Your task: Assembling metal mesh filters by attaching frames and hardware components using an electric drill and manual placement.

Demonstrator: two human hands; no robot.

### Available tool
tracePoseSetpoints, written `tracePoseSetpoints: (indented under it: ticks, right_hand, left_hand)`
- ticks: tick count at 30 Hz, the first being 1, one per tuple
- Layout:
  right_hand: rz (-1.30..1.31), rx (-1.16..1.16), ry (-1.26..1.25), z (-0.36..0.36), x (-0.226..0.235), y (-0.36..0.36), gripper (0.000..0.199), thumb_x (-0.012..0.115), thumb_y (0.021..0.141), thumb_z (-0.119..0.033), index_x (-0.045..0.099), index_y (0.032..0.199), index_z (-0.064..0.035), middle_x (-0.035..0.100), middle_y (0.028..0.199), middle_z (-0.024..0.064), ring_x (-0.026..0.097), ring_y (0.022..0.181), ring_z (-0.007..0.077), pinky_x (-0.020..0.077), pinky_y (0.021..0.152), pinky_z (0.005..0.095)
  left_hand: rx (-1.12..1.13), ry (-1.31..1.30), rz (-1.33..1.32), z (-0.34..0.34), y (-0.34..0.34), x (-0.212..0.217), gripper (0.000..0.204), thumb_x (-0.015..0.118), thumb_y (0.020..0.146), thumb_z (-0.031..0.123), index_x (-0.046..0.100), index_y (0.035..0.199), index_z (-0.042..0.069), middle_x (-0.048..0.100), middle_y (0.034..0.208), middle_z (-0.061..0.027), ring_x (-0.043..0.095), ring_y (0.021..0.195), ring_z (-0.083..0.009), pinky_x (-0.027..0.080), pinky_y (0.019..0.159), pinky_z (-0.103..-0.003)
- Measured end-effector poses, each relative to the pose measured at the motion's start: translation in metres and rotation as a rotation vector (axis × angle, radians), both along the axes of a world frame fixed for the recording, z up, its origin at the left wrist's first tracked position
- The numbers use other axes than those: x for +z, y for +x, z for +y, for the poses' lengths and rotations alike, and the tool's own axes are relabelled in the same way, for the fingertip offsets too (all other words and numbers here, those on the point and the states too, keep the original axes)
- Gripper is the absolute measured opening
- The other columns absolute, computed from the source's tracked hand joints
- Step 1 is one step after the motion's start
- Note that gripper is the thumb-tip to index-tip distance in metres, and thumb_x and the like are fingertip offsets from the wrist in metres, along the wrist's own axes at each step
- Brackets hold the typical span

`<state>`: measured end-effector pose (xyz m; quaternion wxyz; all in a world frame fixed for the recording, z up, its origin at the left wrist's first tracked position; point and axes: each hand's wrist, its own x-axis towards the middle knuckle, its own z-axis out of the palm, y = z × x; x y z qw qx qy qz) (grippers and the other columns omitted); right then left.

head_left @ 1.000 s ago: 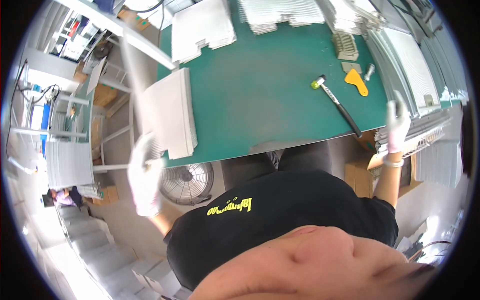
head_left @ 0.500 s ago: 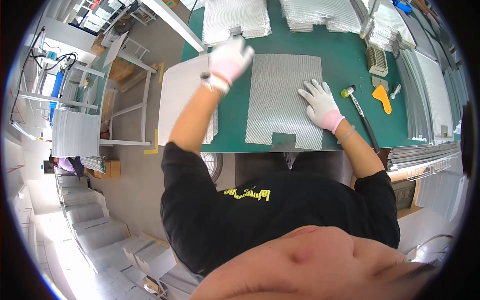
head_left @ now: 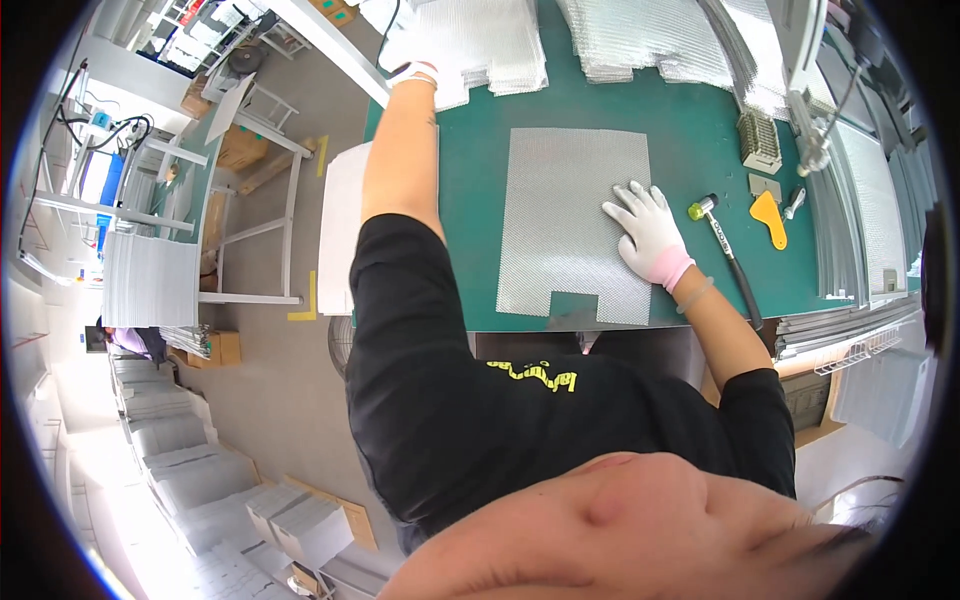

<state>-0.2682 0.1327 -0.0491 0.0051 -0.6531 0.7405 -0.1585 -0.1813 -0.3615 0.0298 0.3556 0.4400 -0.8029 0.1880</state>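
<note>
A silver mesh sheet (head_left: 565, 215) with a notch in its near edge lies flat on the green table (head_left: 690, 140) in front of me. My right hand (head_left: 645, 232), in a white glove with a pink cuff, rests palm down on the sheet's right side, fingers spread. My left arm stretches far forward and to the left. My left hand (head_left: 412, 62), also gloved, lies on a stack of silver sheets (head_left: 490, 45) at the table's far left corner. Whether it grips a sheet is not visible.
A mallet with a green-yellow head (head_left: 722, 245), an orange scraper (head_left: 768, 218) and small metal parts lie right of the sheet. More sheet stacks (head_left: 650, 35) line the far edge. White panels (head_left: 338, 235) lean at the table's left side; metal racks (head_left: 850, 330) stand right.
One second ago both hands were off the table's sides and no sheet lay in front. The sheet now lies flat; my left hand has left it and reached the far stack.
</note>
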Motion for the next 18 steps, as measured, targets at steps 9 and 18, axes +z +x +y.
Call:
tracePoseSetpoints:
  ticks: [9, 18]
  right_hand:
    - [0.023, -0.048, 0.009, 0.012, -0.007, -0.009, 0.053, 0.055, 0.08, -0.017, 0.058, 0.133, -0.012, 0.048, 0.145, 0.0152, 0.038, 0.139, 0.0363, 0.025, 0.116, 0.053]
    - [0.067, -0.039, -0.061, 0.012, -0.021, -0.013, 0.055, 0.055, 0.08, -0.02, 0.057, 0.134, -0.0106, 0.05, 0.143, 0.0151, 0.04, 0.137, 0.0349, 0.0264, 0.116, 0.0525]
  left_hand:
    - [-0.905, 1.097, 0.599, 0.01, 0.053, 0.017, 0.036, 0.059, 0.095, 0.01, 0.058, 0.131, 0.004, 0.065, 0.119, -0.0147, 0.066, 0.104, -0.0271, 0.057, 0.086, -0.038]
    - [-0.6, 0.51, 0.231, 0.059, 0.064, -0.015, 0.058, 0.08, 0.079, 0.034, 0.063, 0.117, -0.005, 0.063, 0.123, -0.0231, 0.062, 0.115, -0.0347, 0.048, 0.101, -0.037]
